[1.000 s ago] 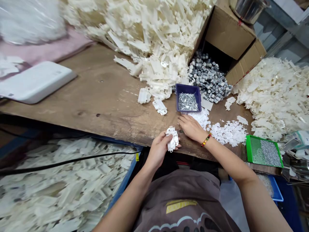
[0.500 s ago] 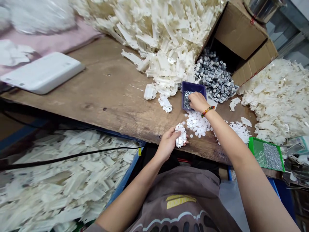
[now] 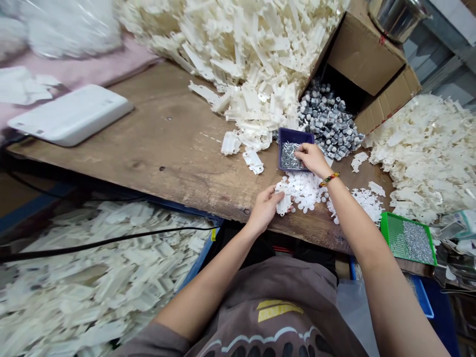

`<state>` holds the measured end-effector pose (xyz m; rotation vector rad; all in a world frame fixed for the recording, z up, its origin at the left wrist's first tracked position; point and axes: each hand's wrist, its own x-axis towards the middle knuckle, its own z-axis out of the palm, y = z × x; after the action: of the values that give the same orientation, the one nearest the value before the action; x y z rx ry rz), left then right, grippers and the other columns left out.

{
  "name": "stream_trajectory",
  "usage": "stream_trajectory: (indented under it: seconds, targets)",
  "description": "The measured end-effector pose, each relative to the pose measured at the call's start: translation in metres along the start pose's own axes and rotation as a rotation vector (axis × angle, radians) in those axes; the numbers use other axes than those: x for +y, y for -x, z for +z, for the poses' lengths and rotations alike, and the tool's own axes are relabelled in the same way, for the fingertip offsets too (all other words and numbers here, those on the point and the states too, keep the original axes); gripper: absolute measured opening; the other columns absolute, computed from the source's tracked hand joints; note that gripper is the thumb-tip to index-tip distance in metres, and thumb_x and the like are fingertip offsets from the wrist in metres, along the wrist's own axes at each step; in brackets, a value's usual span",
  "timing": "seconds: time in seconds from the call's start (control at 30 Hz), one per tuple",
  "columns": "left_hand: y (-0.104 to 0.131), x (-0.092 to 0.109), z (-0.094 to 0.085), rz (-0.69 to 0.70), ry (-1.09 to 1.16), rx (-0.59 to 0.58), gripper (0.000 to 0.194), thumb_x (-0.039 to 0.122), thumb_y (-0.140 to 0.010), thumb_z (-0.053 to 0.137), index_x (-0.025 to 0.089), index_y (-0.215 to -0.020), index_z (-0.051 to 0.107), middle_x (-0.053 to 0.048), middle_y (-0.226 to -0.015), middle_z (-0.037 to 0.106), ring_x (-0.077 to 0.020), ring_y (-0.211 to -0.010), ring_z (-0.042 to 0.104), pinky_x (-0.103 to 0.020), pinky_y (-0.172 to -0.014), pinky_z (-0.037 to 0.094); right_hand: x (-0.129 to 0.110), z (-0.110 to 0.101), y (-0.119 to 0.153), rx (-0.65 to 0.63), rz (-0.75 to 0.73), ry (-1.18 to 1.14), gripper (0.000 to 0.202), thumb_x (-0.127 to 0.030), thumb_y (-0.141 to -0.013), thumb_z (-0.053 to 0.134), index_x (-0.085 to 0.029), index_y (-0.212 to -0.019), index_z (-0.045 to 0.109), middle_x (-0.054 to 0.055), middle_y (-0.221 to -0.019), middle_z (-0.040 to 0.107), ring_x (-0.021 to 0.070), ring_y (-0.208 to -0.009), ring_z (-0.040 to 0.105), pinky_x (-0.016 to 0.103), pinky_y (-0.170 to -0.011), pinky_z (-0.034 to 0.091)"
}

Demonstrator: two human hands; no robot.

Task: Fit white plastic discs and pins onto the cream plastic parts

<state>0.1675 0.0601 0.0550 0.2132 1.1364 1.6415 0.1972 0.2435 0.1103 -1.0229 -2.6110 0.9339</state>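
My left hand (image 3: 263, 209) is closed around a white plastic part (image 3: 283, 198), thumb on top, just above the table's front edge. Beyond it stands a small dark purple bin (image 3: 296, 135) of thin metal pins (image 3: 289, 154). Over the right side of this bin is my right hand (image 3: 311, 157), a beaded bracelet at its wrist. Its thumb and fingers are pinched together at the pins; whatever lies between the fingertips is too small to make out. White discs (image 3: 307, 191) are scattered between the bin and my left hand.
Cream plastic parts (image 3: 223, 44) are heaped at the back and right (image 3: 431, 148). Grey metal-looking pieces (image 3: 329, 121) spill from a cardboard box (image 3: 366, 54). A green tray (image 3: 409, 239) sits at the right, a white flat device (image 3: 70, 114) at the left. Below lies a large container of parts (image 3: 92, 267).
My right hand has drawn slightly back and right from deeper in the bin, uncovering more pins. My left hand has moved a little forward with the white plastic part, now beside the discs.
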Motion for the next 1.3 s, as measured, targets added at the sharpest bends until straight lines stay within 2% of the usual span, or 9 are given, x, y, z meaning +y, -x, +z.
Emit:
stream_trajectory:
  seconds: [0.07,0.13,0.3,0.6,0.77,0.93,1.0,1.13,1.3]
  targets:
    - [-0.006,0.001,0.001,0.020,0.009,0.004,0.026,0.026,-0.067,0.063,0.015,-0.089,0.056,0.001,-0.063,0.068,-0.0141,-0.045,0.059,-0.026,-0.047,0.048,-0.001,-0.001,0.017,-0.105,0.071,-0.232,0.008,-0.020,-0.078,0.054,-0.017,-0.070,0.055,-0.003,-0.061,0.054,0.0102,-0.052,0.050,0.023,-0.051,0.037]
    - [-0.010,-0.001,0.001,0.037,0.009,-0.003,0.027,0.026,-0.067,0.063,0.015,-0.091,0.057,0.002,-0.062,0.067,-0.0142,-0.044,0.059,-0.026,-0.047,0.048,-0.002,0.000,0.039,-0.180,0.047,-0.347,0.008,-0.024,-0.077,0.056,-0.018,-0.071,0.054,-0.004,-0.060,0.052,0.0084,-0.048,0.047,0.022,-0.047,0.035]
    - [-0.005,-0.008,0.000,0.089,-0.064,-0.021,0.032,0.030,-0.069,0.063,0.014,-0.096,0.059,0.001,-0.063,0.067,-0.0156,-0.048,0.061,-0.026,-0.049,0.048,0.001,0.011,0.083,-0.050,-0.024,-0.383,0.011,-0.026,-0.075,0.056,-0.019,-0.068,0.053,-0.005,-0.058,0.049,0.0080,-0.052,0.043,0.021,-0.050,0.035]
    - [0.013,-0.004,0.011,0.110,-0.148,-0.054,0.024,0.031,-0.070,0.061,0.016,-0.088,0.059,0.003,-0.060,0.061,-0.0141,-0.047,0.058,-0.026,-0.049,0.049,-0.009,0.011,0.108,0.047,-0.122,-0.036,0.011,-0.020,-0.078,0.050,-0.020,-0.067,0.048,-0.004,-0.059,0.049,0.0102,-0.054,0.043,0.024,-0.055,0.033]
    - [0.020,-0.008,0.014,0.179,-0.264,-0.057,0.017,0.026,-0.070,0.061,0.015,-0.083,0.062,0.002,-0.065,0.062,-0.0121,-0.056,0.058,-0.021,-0.051,0.045,-0.011,0.017,0.128,0.091,-0.227,0.203,0.013,-0.021,-0.084,0.043,-0.021,-0.073,0.047,0.002,-0.072,0.056,0.0151,-0.065,0.049,0.028,-0.062,0.036]
    - [0.026,-0.014,0.021,-0.058,-0.021,-0.137,0.027,0.029,-0.066,0.064,0.015,-0.089,0.058,0.002,-0.061,0.062,-0.0152,-0.050,0.059,-0.029,-0.052,0.050,-0.001,0.023,0.139,0.170,-0.077,0.007,0.014,-0.025,-0.084,0.046,-0.022,-0.071,0.045,-0.002,-0.063,0.051,0.0123,-0.055,0.047,0.025,-0.057,0.036]
    - [0.028,-0.016,0.024,-0.085,0.038,-0.126,0.029,0.028,-0.065,0.066,0.015,-0.088,0.057,0.002,-0.060,0.061,-0.0146,-0.048,0.058,-0.030,-0.052,0.051,0.002,0.025,0.143,0.215,-0.083,-0.004,0.015,-0.025,-0.085,0.047,-0.022,-0.071,0.045,-0.002,-0.063,0.051,0.0119,-0.056,0.046,0.025,-0.057,0.036]
    - [0.031,-0.017,0.026,-0.022,-0.007,-0.082,0.029,0.030,-0.067,0.064,0.014,-0.089,0.058,0.003,-0.062,0.060,-0.0120,-0.049,0.054,-0.026,-0.050,0.048,0.006,0.031,0.151,0.274,-0.149,0.054,0.014,-0.025,-0.086,0.045,-0.021,-0.073,0.047,-0.001,-0.067,0.054,0.0121,-0.060,0.049,0.025,-0.060,0.037]
    - [0.033,-0.018,0.018,0.237,-0.417,-0.015,0.021,0.026,-0.077,0.053,0.015,-0.093,0.060,0.000,-0.075,0.062,-0.0120,-0.062,0.055,-0.022,-0.058,0.043,0.007,0.032,0.154,0.270,-0.172,0.090,0.013,-0.024,-0.086,0.045,-0.020,-0.073,0.047,-0.001,-0.068,0.054,0.0118,-0.061,0.049,0.024,-0.061,0.037]
